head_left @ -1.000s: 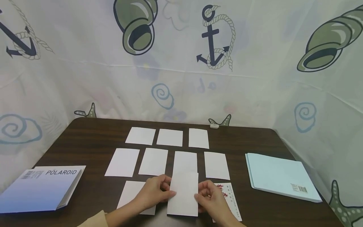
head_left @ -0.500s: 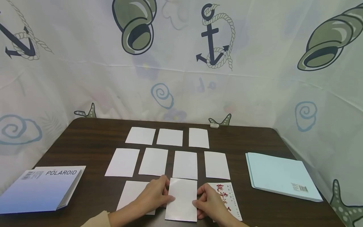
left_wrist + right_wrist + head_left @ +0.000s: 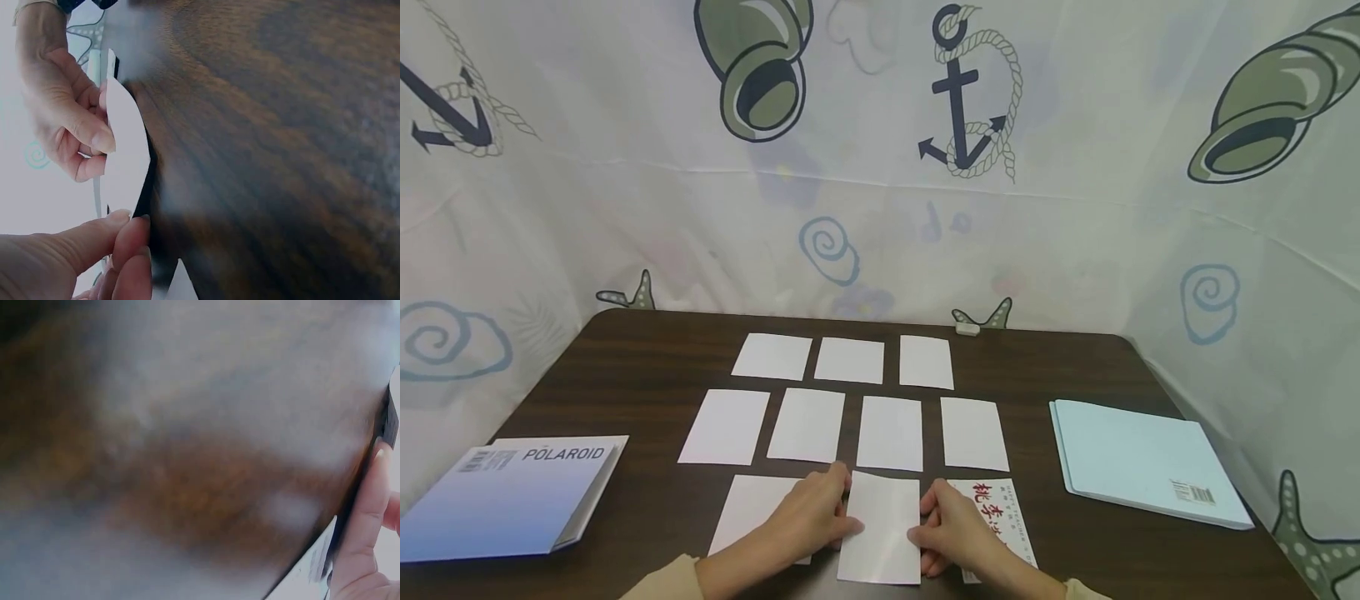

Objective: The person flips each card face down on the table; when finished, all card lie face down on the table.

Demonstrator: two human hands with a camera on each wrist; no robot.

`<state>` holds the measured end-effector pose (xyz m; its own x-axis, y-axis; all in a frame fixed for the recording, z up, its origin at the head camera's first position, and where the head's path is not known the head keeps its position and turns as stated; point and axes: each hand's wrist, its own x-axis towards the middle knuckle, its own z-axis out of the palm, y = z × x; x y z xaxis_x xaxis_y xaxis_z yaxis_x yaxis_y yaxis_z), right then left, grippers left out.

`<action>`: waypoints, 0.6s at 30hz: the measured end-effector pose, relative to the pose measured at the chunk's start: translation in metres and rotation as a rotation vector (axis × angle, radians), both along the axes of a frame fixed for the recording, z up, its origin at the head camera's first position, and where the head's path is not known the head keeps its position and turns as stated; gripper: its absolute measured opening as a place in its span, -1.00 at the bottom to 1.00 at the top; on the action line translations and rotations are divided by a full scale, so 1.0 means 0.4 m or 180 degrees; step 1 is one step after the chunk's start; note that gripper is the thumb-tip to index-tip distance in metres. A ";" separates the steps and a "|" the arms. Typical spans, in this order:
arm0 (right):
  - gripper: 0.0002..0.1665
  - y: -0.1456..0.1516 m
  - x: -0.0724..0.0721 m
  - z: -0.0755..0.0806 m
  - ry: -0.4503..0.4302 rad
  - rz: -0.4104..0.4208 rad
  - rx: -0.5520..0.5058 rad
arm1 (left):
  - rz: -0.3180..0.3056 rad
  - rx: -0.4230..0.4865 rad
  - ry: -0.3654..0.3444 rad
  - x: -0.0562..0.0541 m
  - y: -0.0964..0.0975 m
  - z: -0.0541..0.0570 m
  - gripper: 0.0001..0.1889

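Note:
A white card [image 3: 880, 533] is pinched at its left edge by my left hand [image 3: 812, 515] and at its right edge by my right hand [image 3: 957, 529], thumbs on the near face. In the left wrist view the card [image 3: 125, 147] bows slightly and its lower edge is close over the table. Partly under my left hand lies another white card [image 3: 748, 508]. Beside my right hand, and partly hidden by it, lies a card with red characters [image 3: 996, 508]. My right hand's fingers [image 3: 369, 512] show at the edge of the right wrist view.
Behind the held card lie two rows of white cards, one row including a card [image 3: 890, 433] and the farther one a card [image 3: 852, 360]. A POLAROID-labelled album [image 3: 512, 500] lies left on the dark table [image 3: 647, 400]. A pale blue book [image 3: 1142, 458] lies right.
The held card has come down and toward the person, uncovering the lower part of the card behind it. Over the last half second it has barely moved, and both hands keep their pinch.

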<state>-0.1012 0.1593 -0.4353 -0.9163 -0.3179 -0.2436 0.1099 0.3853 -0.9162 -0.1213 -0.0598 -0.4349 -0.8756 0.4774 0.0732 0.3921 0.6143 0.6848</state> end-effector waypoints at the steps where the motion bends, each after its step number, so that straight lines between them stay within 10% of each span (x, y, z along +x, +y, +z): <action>1: -0.68 0.003 0.000 0.001 0.0001 0.0002 0.0011 | -0.0008 -0.0028 0.0015 0.000 0.004 0.000 -0.61; 18: -0.65 0.048 -0.017 0.007 0.0290 -0.0111 -0.0007 | 0.0170 -0.0212 -0.0059 0.003 0.014 -0.013 -0.31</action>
<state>-0.1078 0.1784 -0.4324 -0.9452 -0.2858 -0.1580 0.0393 0.3806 -0.9239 -0.1202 -0.0542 -0.4403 -0.9009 0.4333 0.0263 0.3452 0.6784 0.6486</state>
